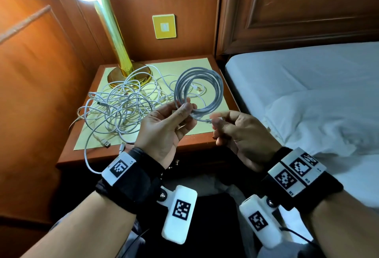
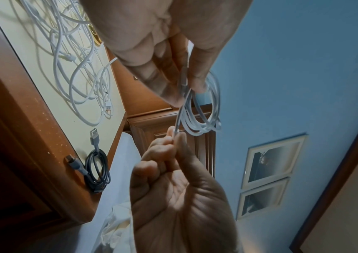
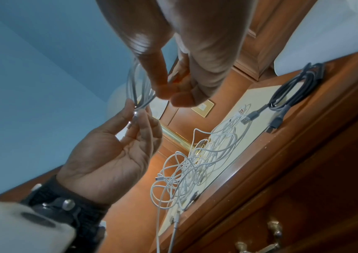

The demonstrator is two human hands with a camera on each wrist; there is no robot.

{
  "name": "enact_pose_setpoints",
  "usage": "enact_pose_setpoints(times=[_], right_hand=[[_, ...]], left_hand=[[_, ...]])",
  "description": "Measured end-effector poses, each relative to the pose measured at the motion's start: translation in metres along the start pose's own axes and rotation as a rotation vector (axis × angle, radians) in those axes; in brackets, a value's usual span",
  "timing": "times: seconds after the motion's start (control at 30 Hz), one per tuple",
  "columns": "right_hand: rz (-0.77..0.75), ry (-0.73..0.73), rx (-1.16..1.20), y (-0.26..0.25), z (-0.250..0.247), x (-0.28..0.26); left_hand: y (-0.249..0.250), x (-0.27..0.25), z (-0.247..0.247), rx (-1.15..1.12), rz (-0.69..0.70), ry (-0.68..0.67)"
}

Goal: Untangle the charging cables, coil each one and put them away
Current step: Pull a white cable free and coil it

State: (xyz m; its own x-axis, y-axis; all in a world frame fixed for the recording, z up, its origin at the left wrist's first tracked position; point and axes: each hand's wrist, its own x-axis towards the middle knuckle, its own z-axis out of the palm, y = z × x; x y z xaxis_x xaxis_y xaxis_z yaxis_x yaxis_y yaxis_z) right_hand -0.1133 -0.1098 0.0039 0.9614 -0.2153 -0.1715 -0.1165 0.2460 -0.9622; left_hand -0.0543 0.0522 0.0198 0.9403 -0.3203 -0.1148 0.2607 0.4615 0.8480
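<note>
My left hand (image 1: 184, 108) holds a coiled white cable (image 1: 200, 91) above the nightstand (image 1: 196, 140), pinching the loops between thumb and fingers (image 2: 195, 80). Just to its right, my right hand (image 1: 215, 120) pinches the coil's loose end near its plug (image 1: 208, 121), as the left wrist view shows (image 2: 174, 135). A tangle of white cables (image 1: 123, 106) lies on the nightstand's pale top, with one strand hanging over the front edge. A dark grey cable (image 2: 98, 169), coiled, rests at the nightstand's right front corner (image 3: 293, 92); the head view hides it behind my hands.
A gold lamp base (image 1: 129, 75) stands at the back left of the nightstand, touching the tangle. A bed with white sheets (image 1: 307, 85) is to the right. A wall switch (image 1: 164, 26) sits behind. Brass drawer handles (image 3: 273, 227) show below the top.
</note>
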Motion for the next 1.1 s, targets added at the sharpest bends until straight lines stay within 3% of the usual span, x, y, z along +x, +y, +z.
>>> enact_pose_setpoints(times=[0.13, 0.37, 0.57, 0.67, 0.93, 1.1], right_hand=[[0.064, 0.037, 0.199, -0.002, -0.003, 0.003], [0.070, 0.058, 0.318, -0.002, -0.004, 0.004], [0.091, -0.043, 0.360, -0.010, -0.004, -0.004], [0.109, -0.075, 0.502, -0.011, -0.004, -0.004], [-0.025, -0.090, 0.247, -0.003, 0.000, -0.003], [-0.105, 0.068, 0.158, 0.003, 0.002, -0.001]], left_hand=[[0.001, 0.000, 0.000, 0.051, -0.059, -0.067], [-0.003, -0.002, 0.003, 0.145, -0.101, -0.122], [-0.007, 0.001, 0.001, 0.183, -0.059, -0.016], [-0.010, 0.001, 0.003, 0.209, -0.035, 0.026], [-0.013, 0.003, 0.005, 0.284, 0.062, 0.132], [-0.016, 0.000, 0.008, 0.398, 0.155, 0.084]])
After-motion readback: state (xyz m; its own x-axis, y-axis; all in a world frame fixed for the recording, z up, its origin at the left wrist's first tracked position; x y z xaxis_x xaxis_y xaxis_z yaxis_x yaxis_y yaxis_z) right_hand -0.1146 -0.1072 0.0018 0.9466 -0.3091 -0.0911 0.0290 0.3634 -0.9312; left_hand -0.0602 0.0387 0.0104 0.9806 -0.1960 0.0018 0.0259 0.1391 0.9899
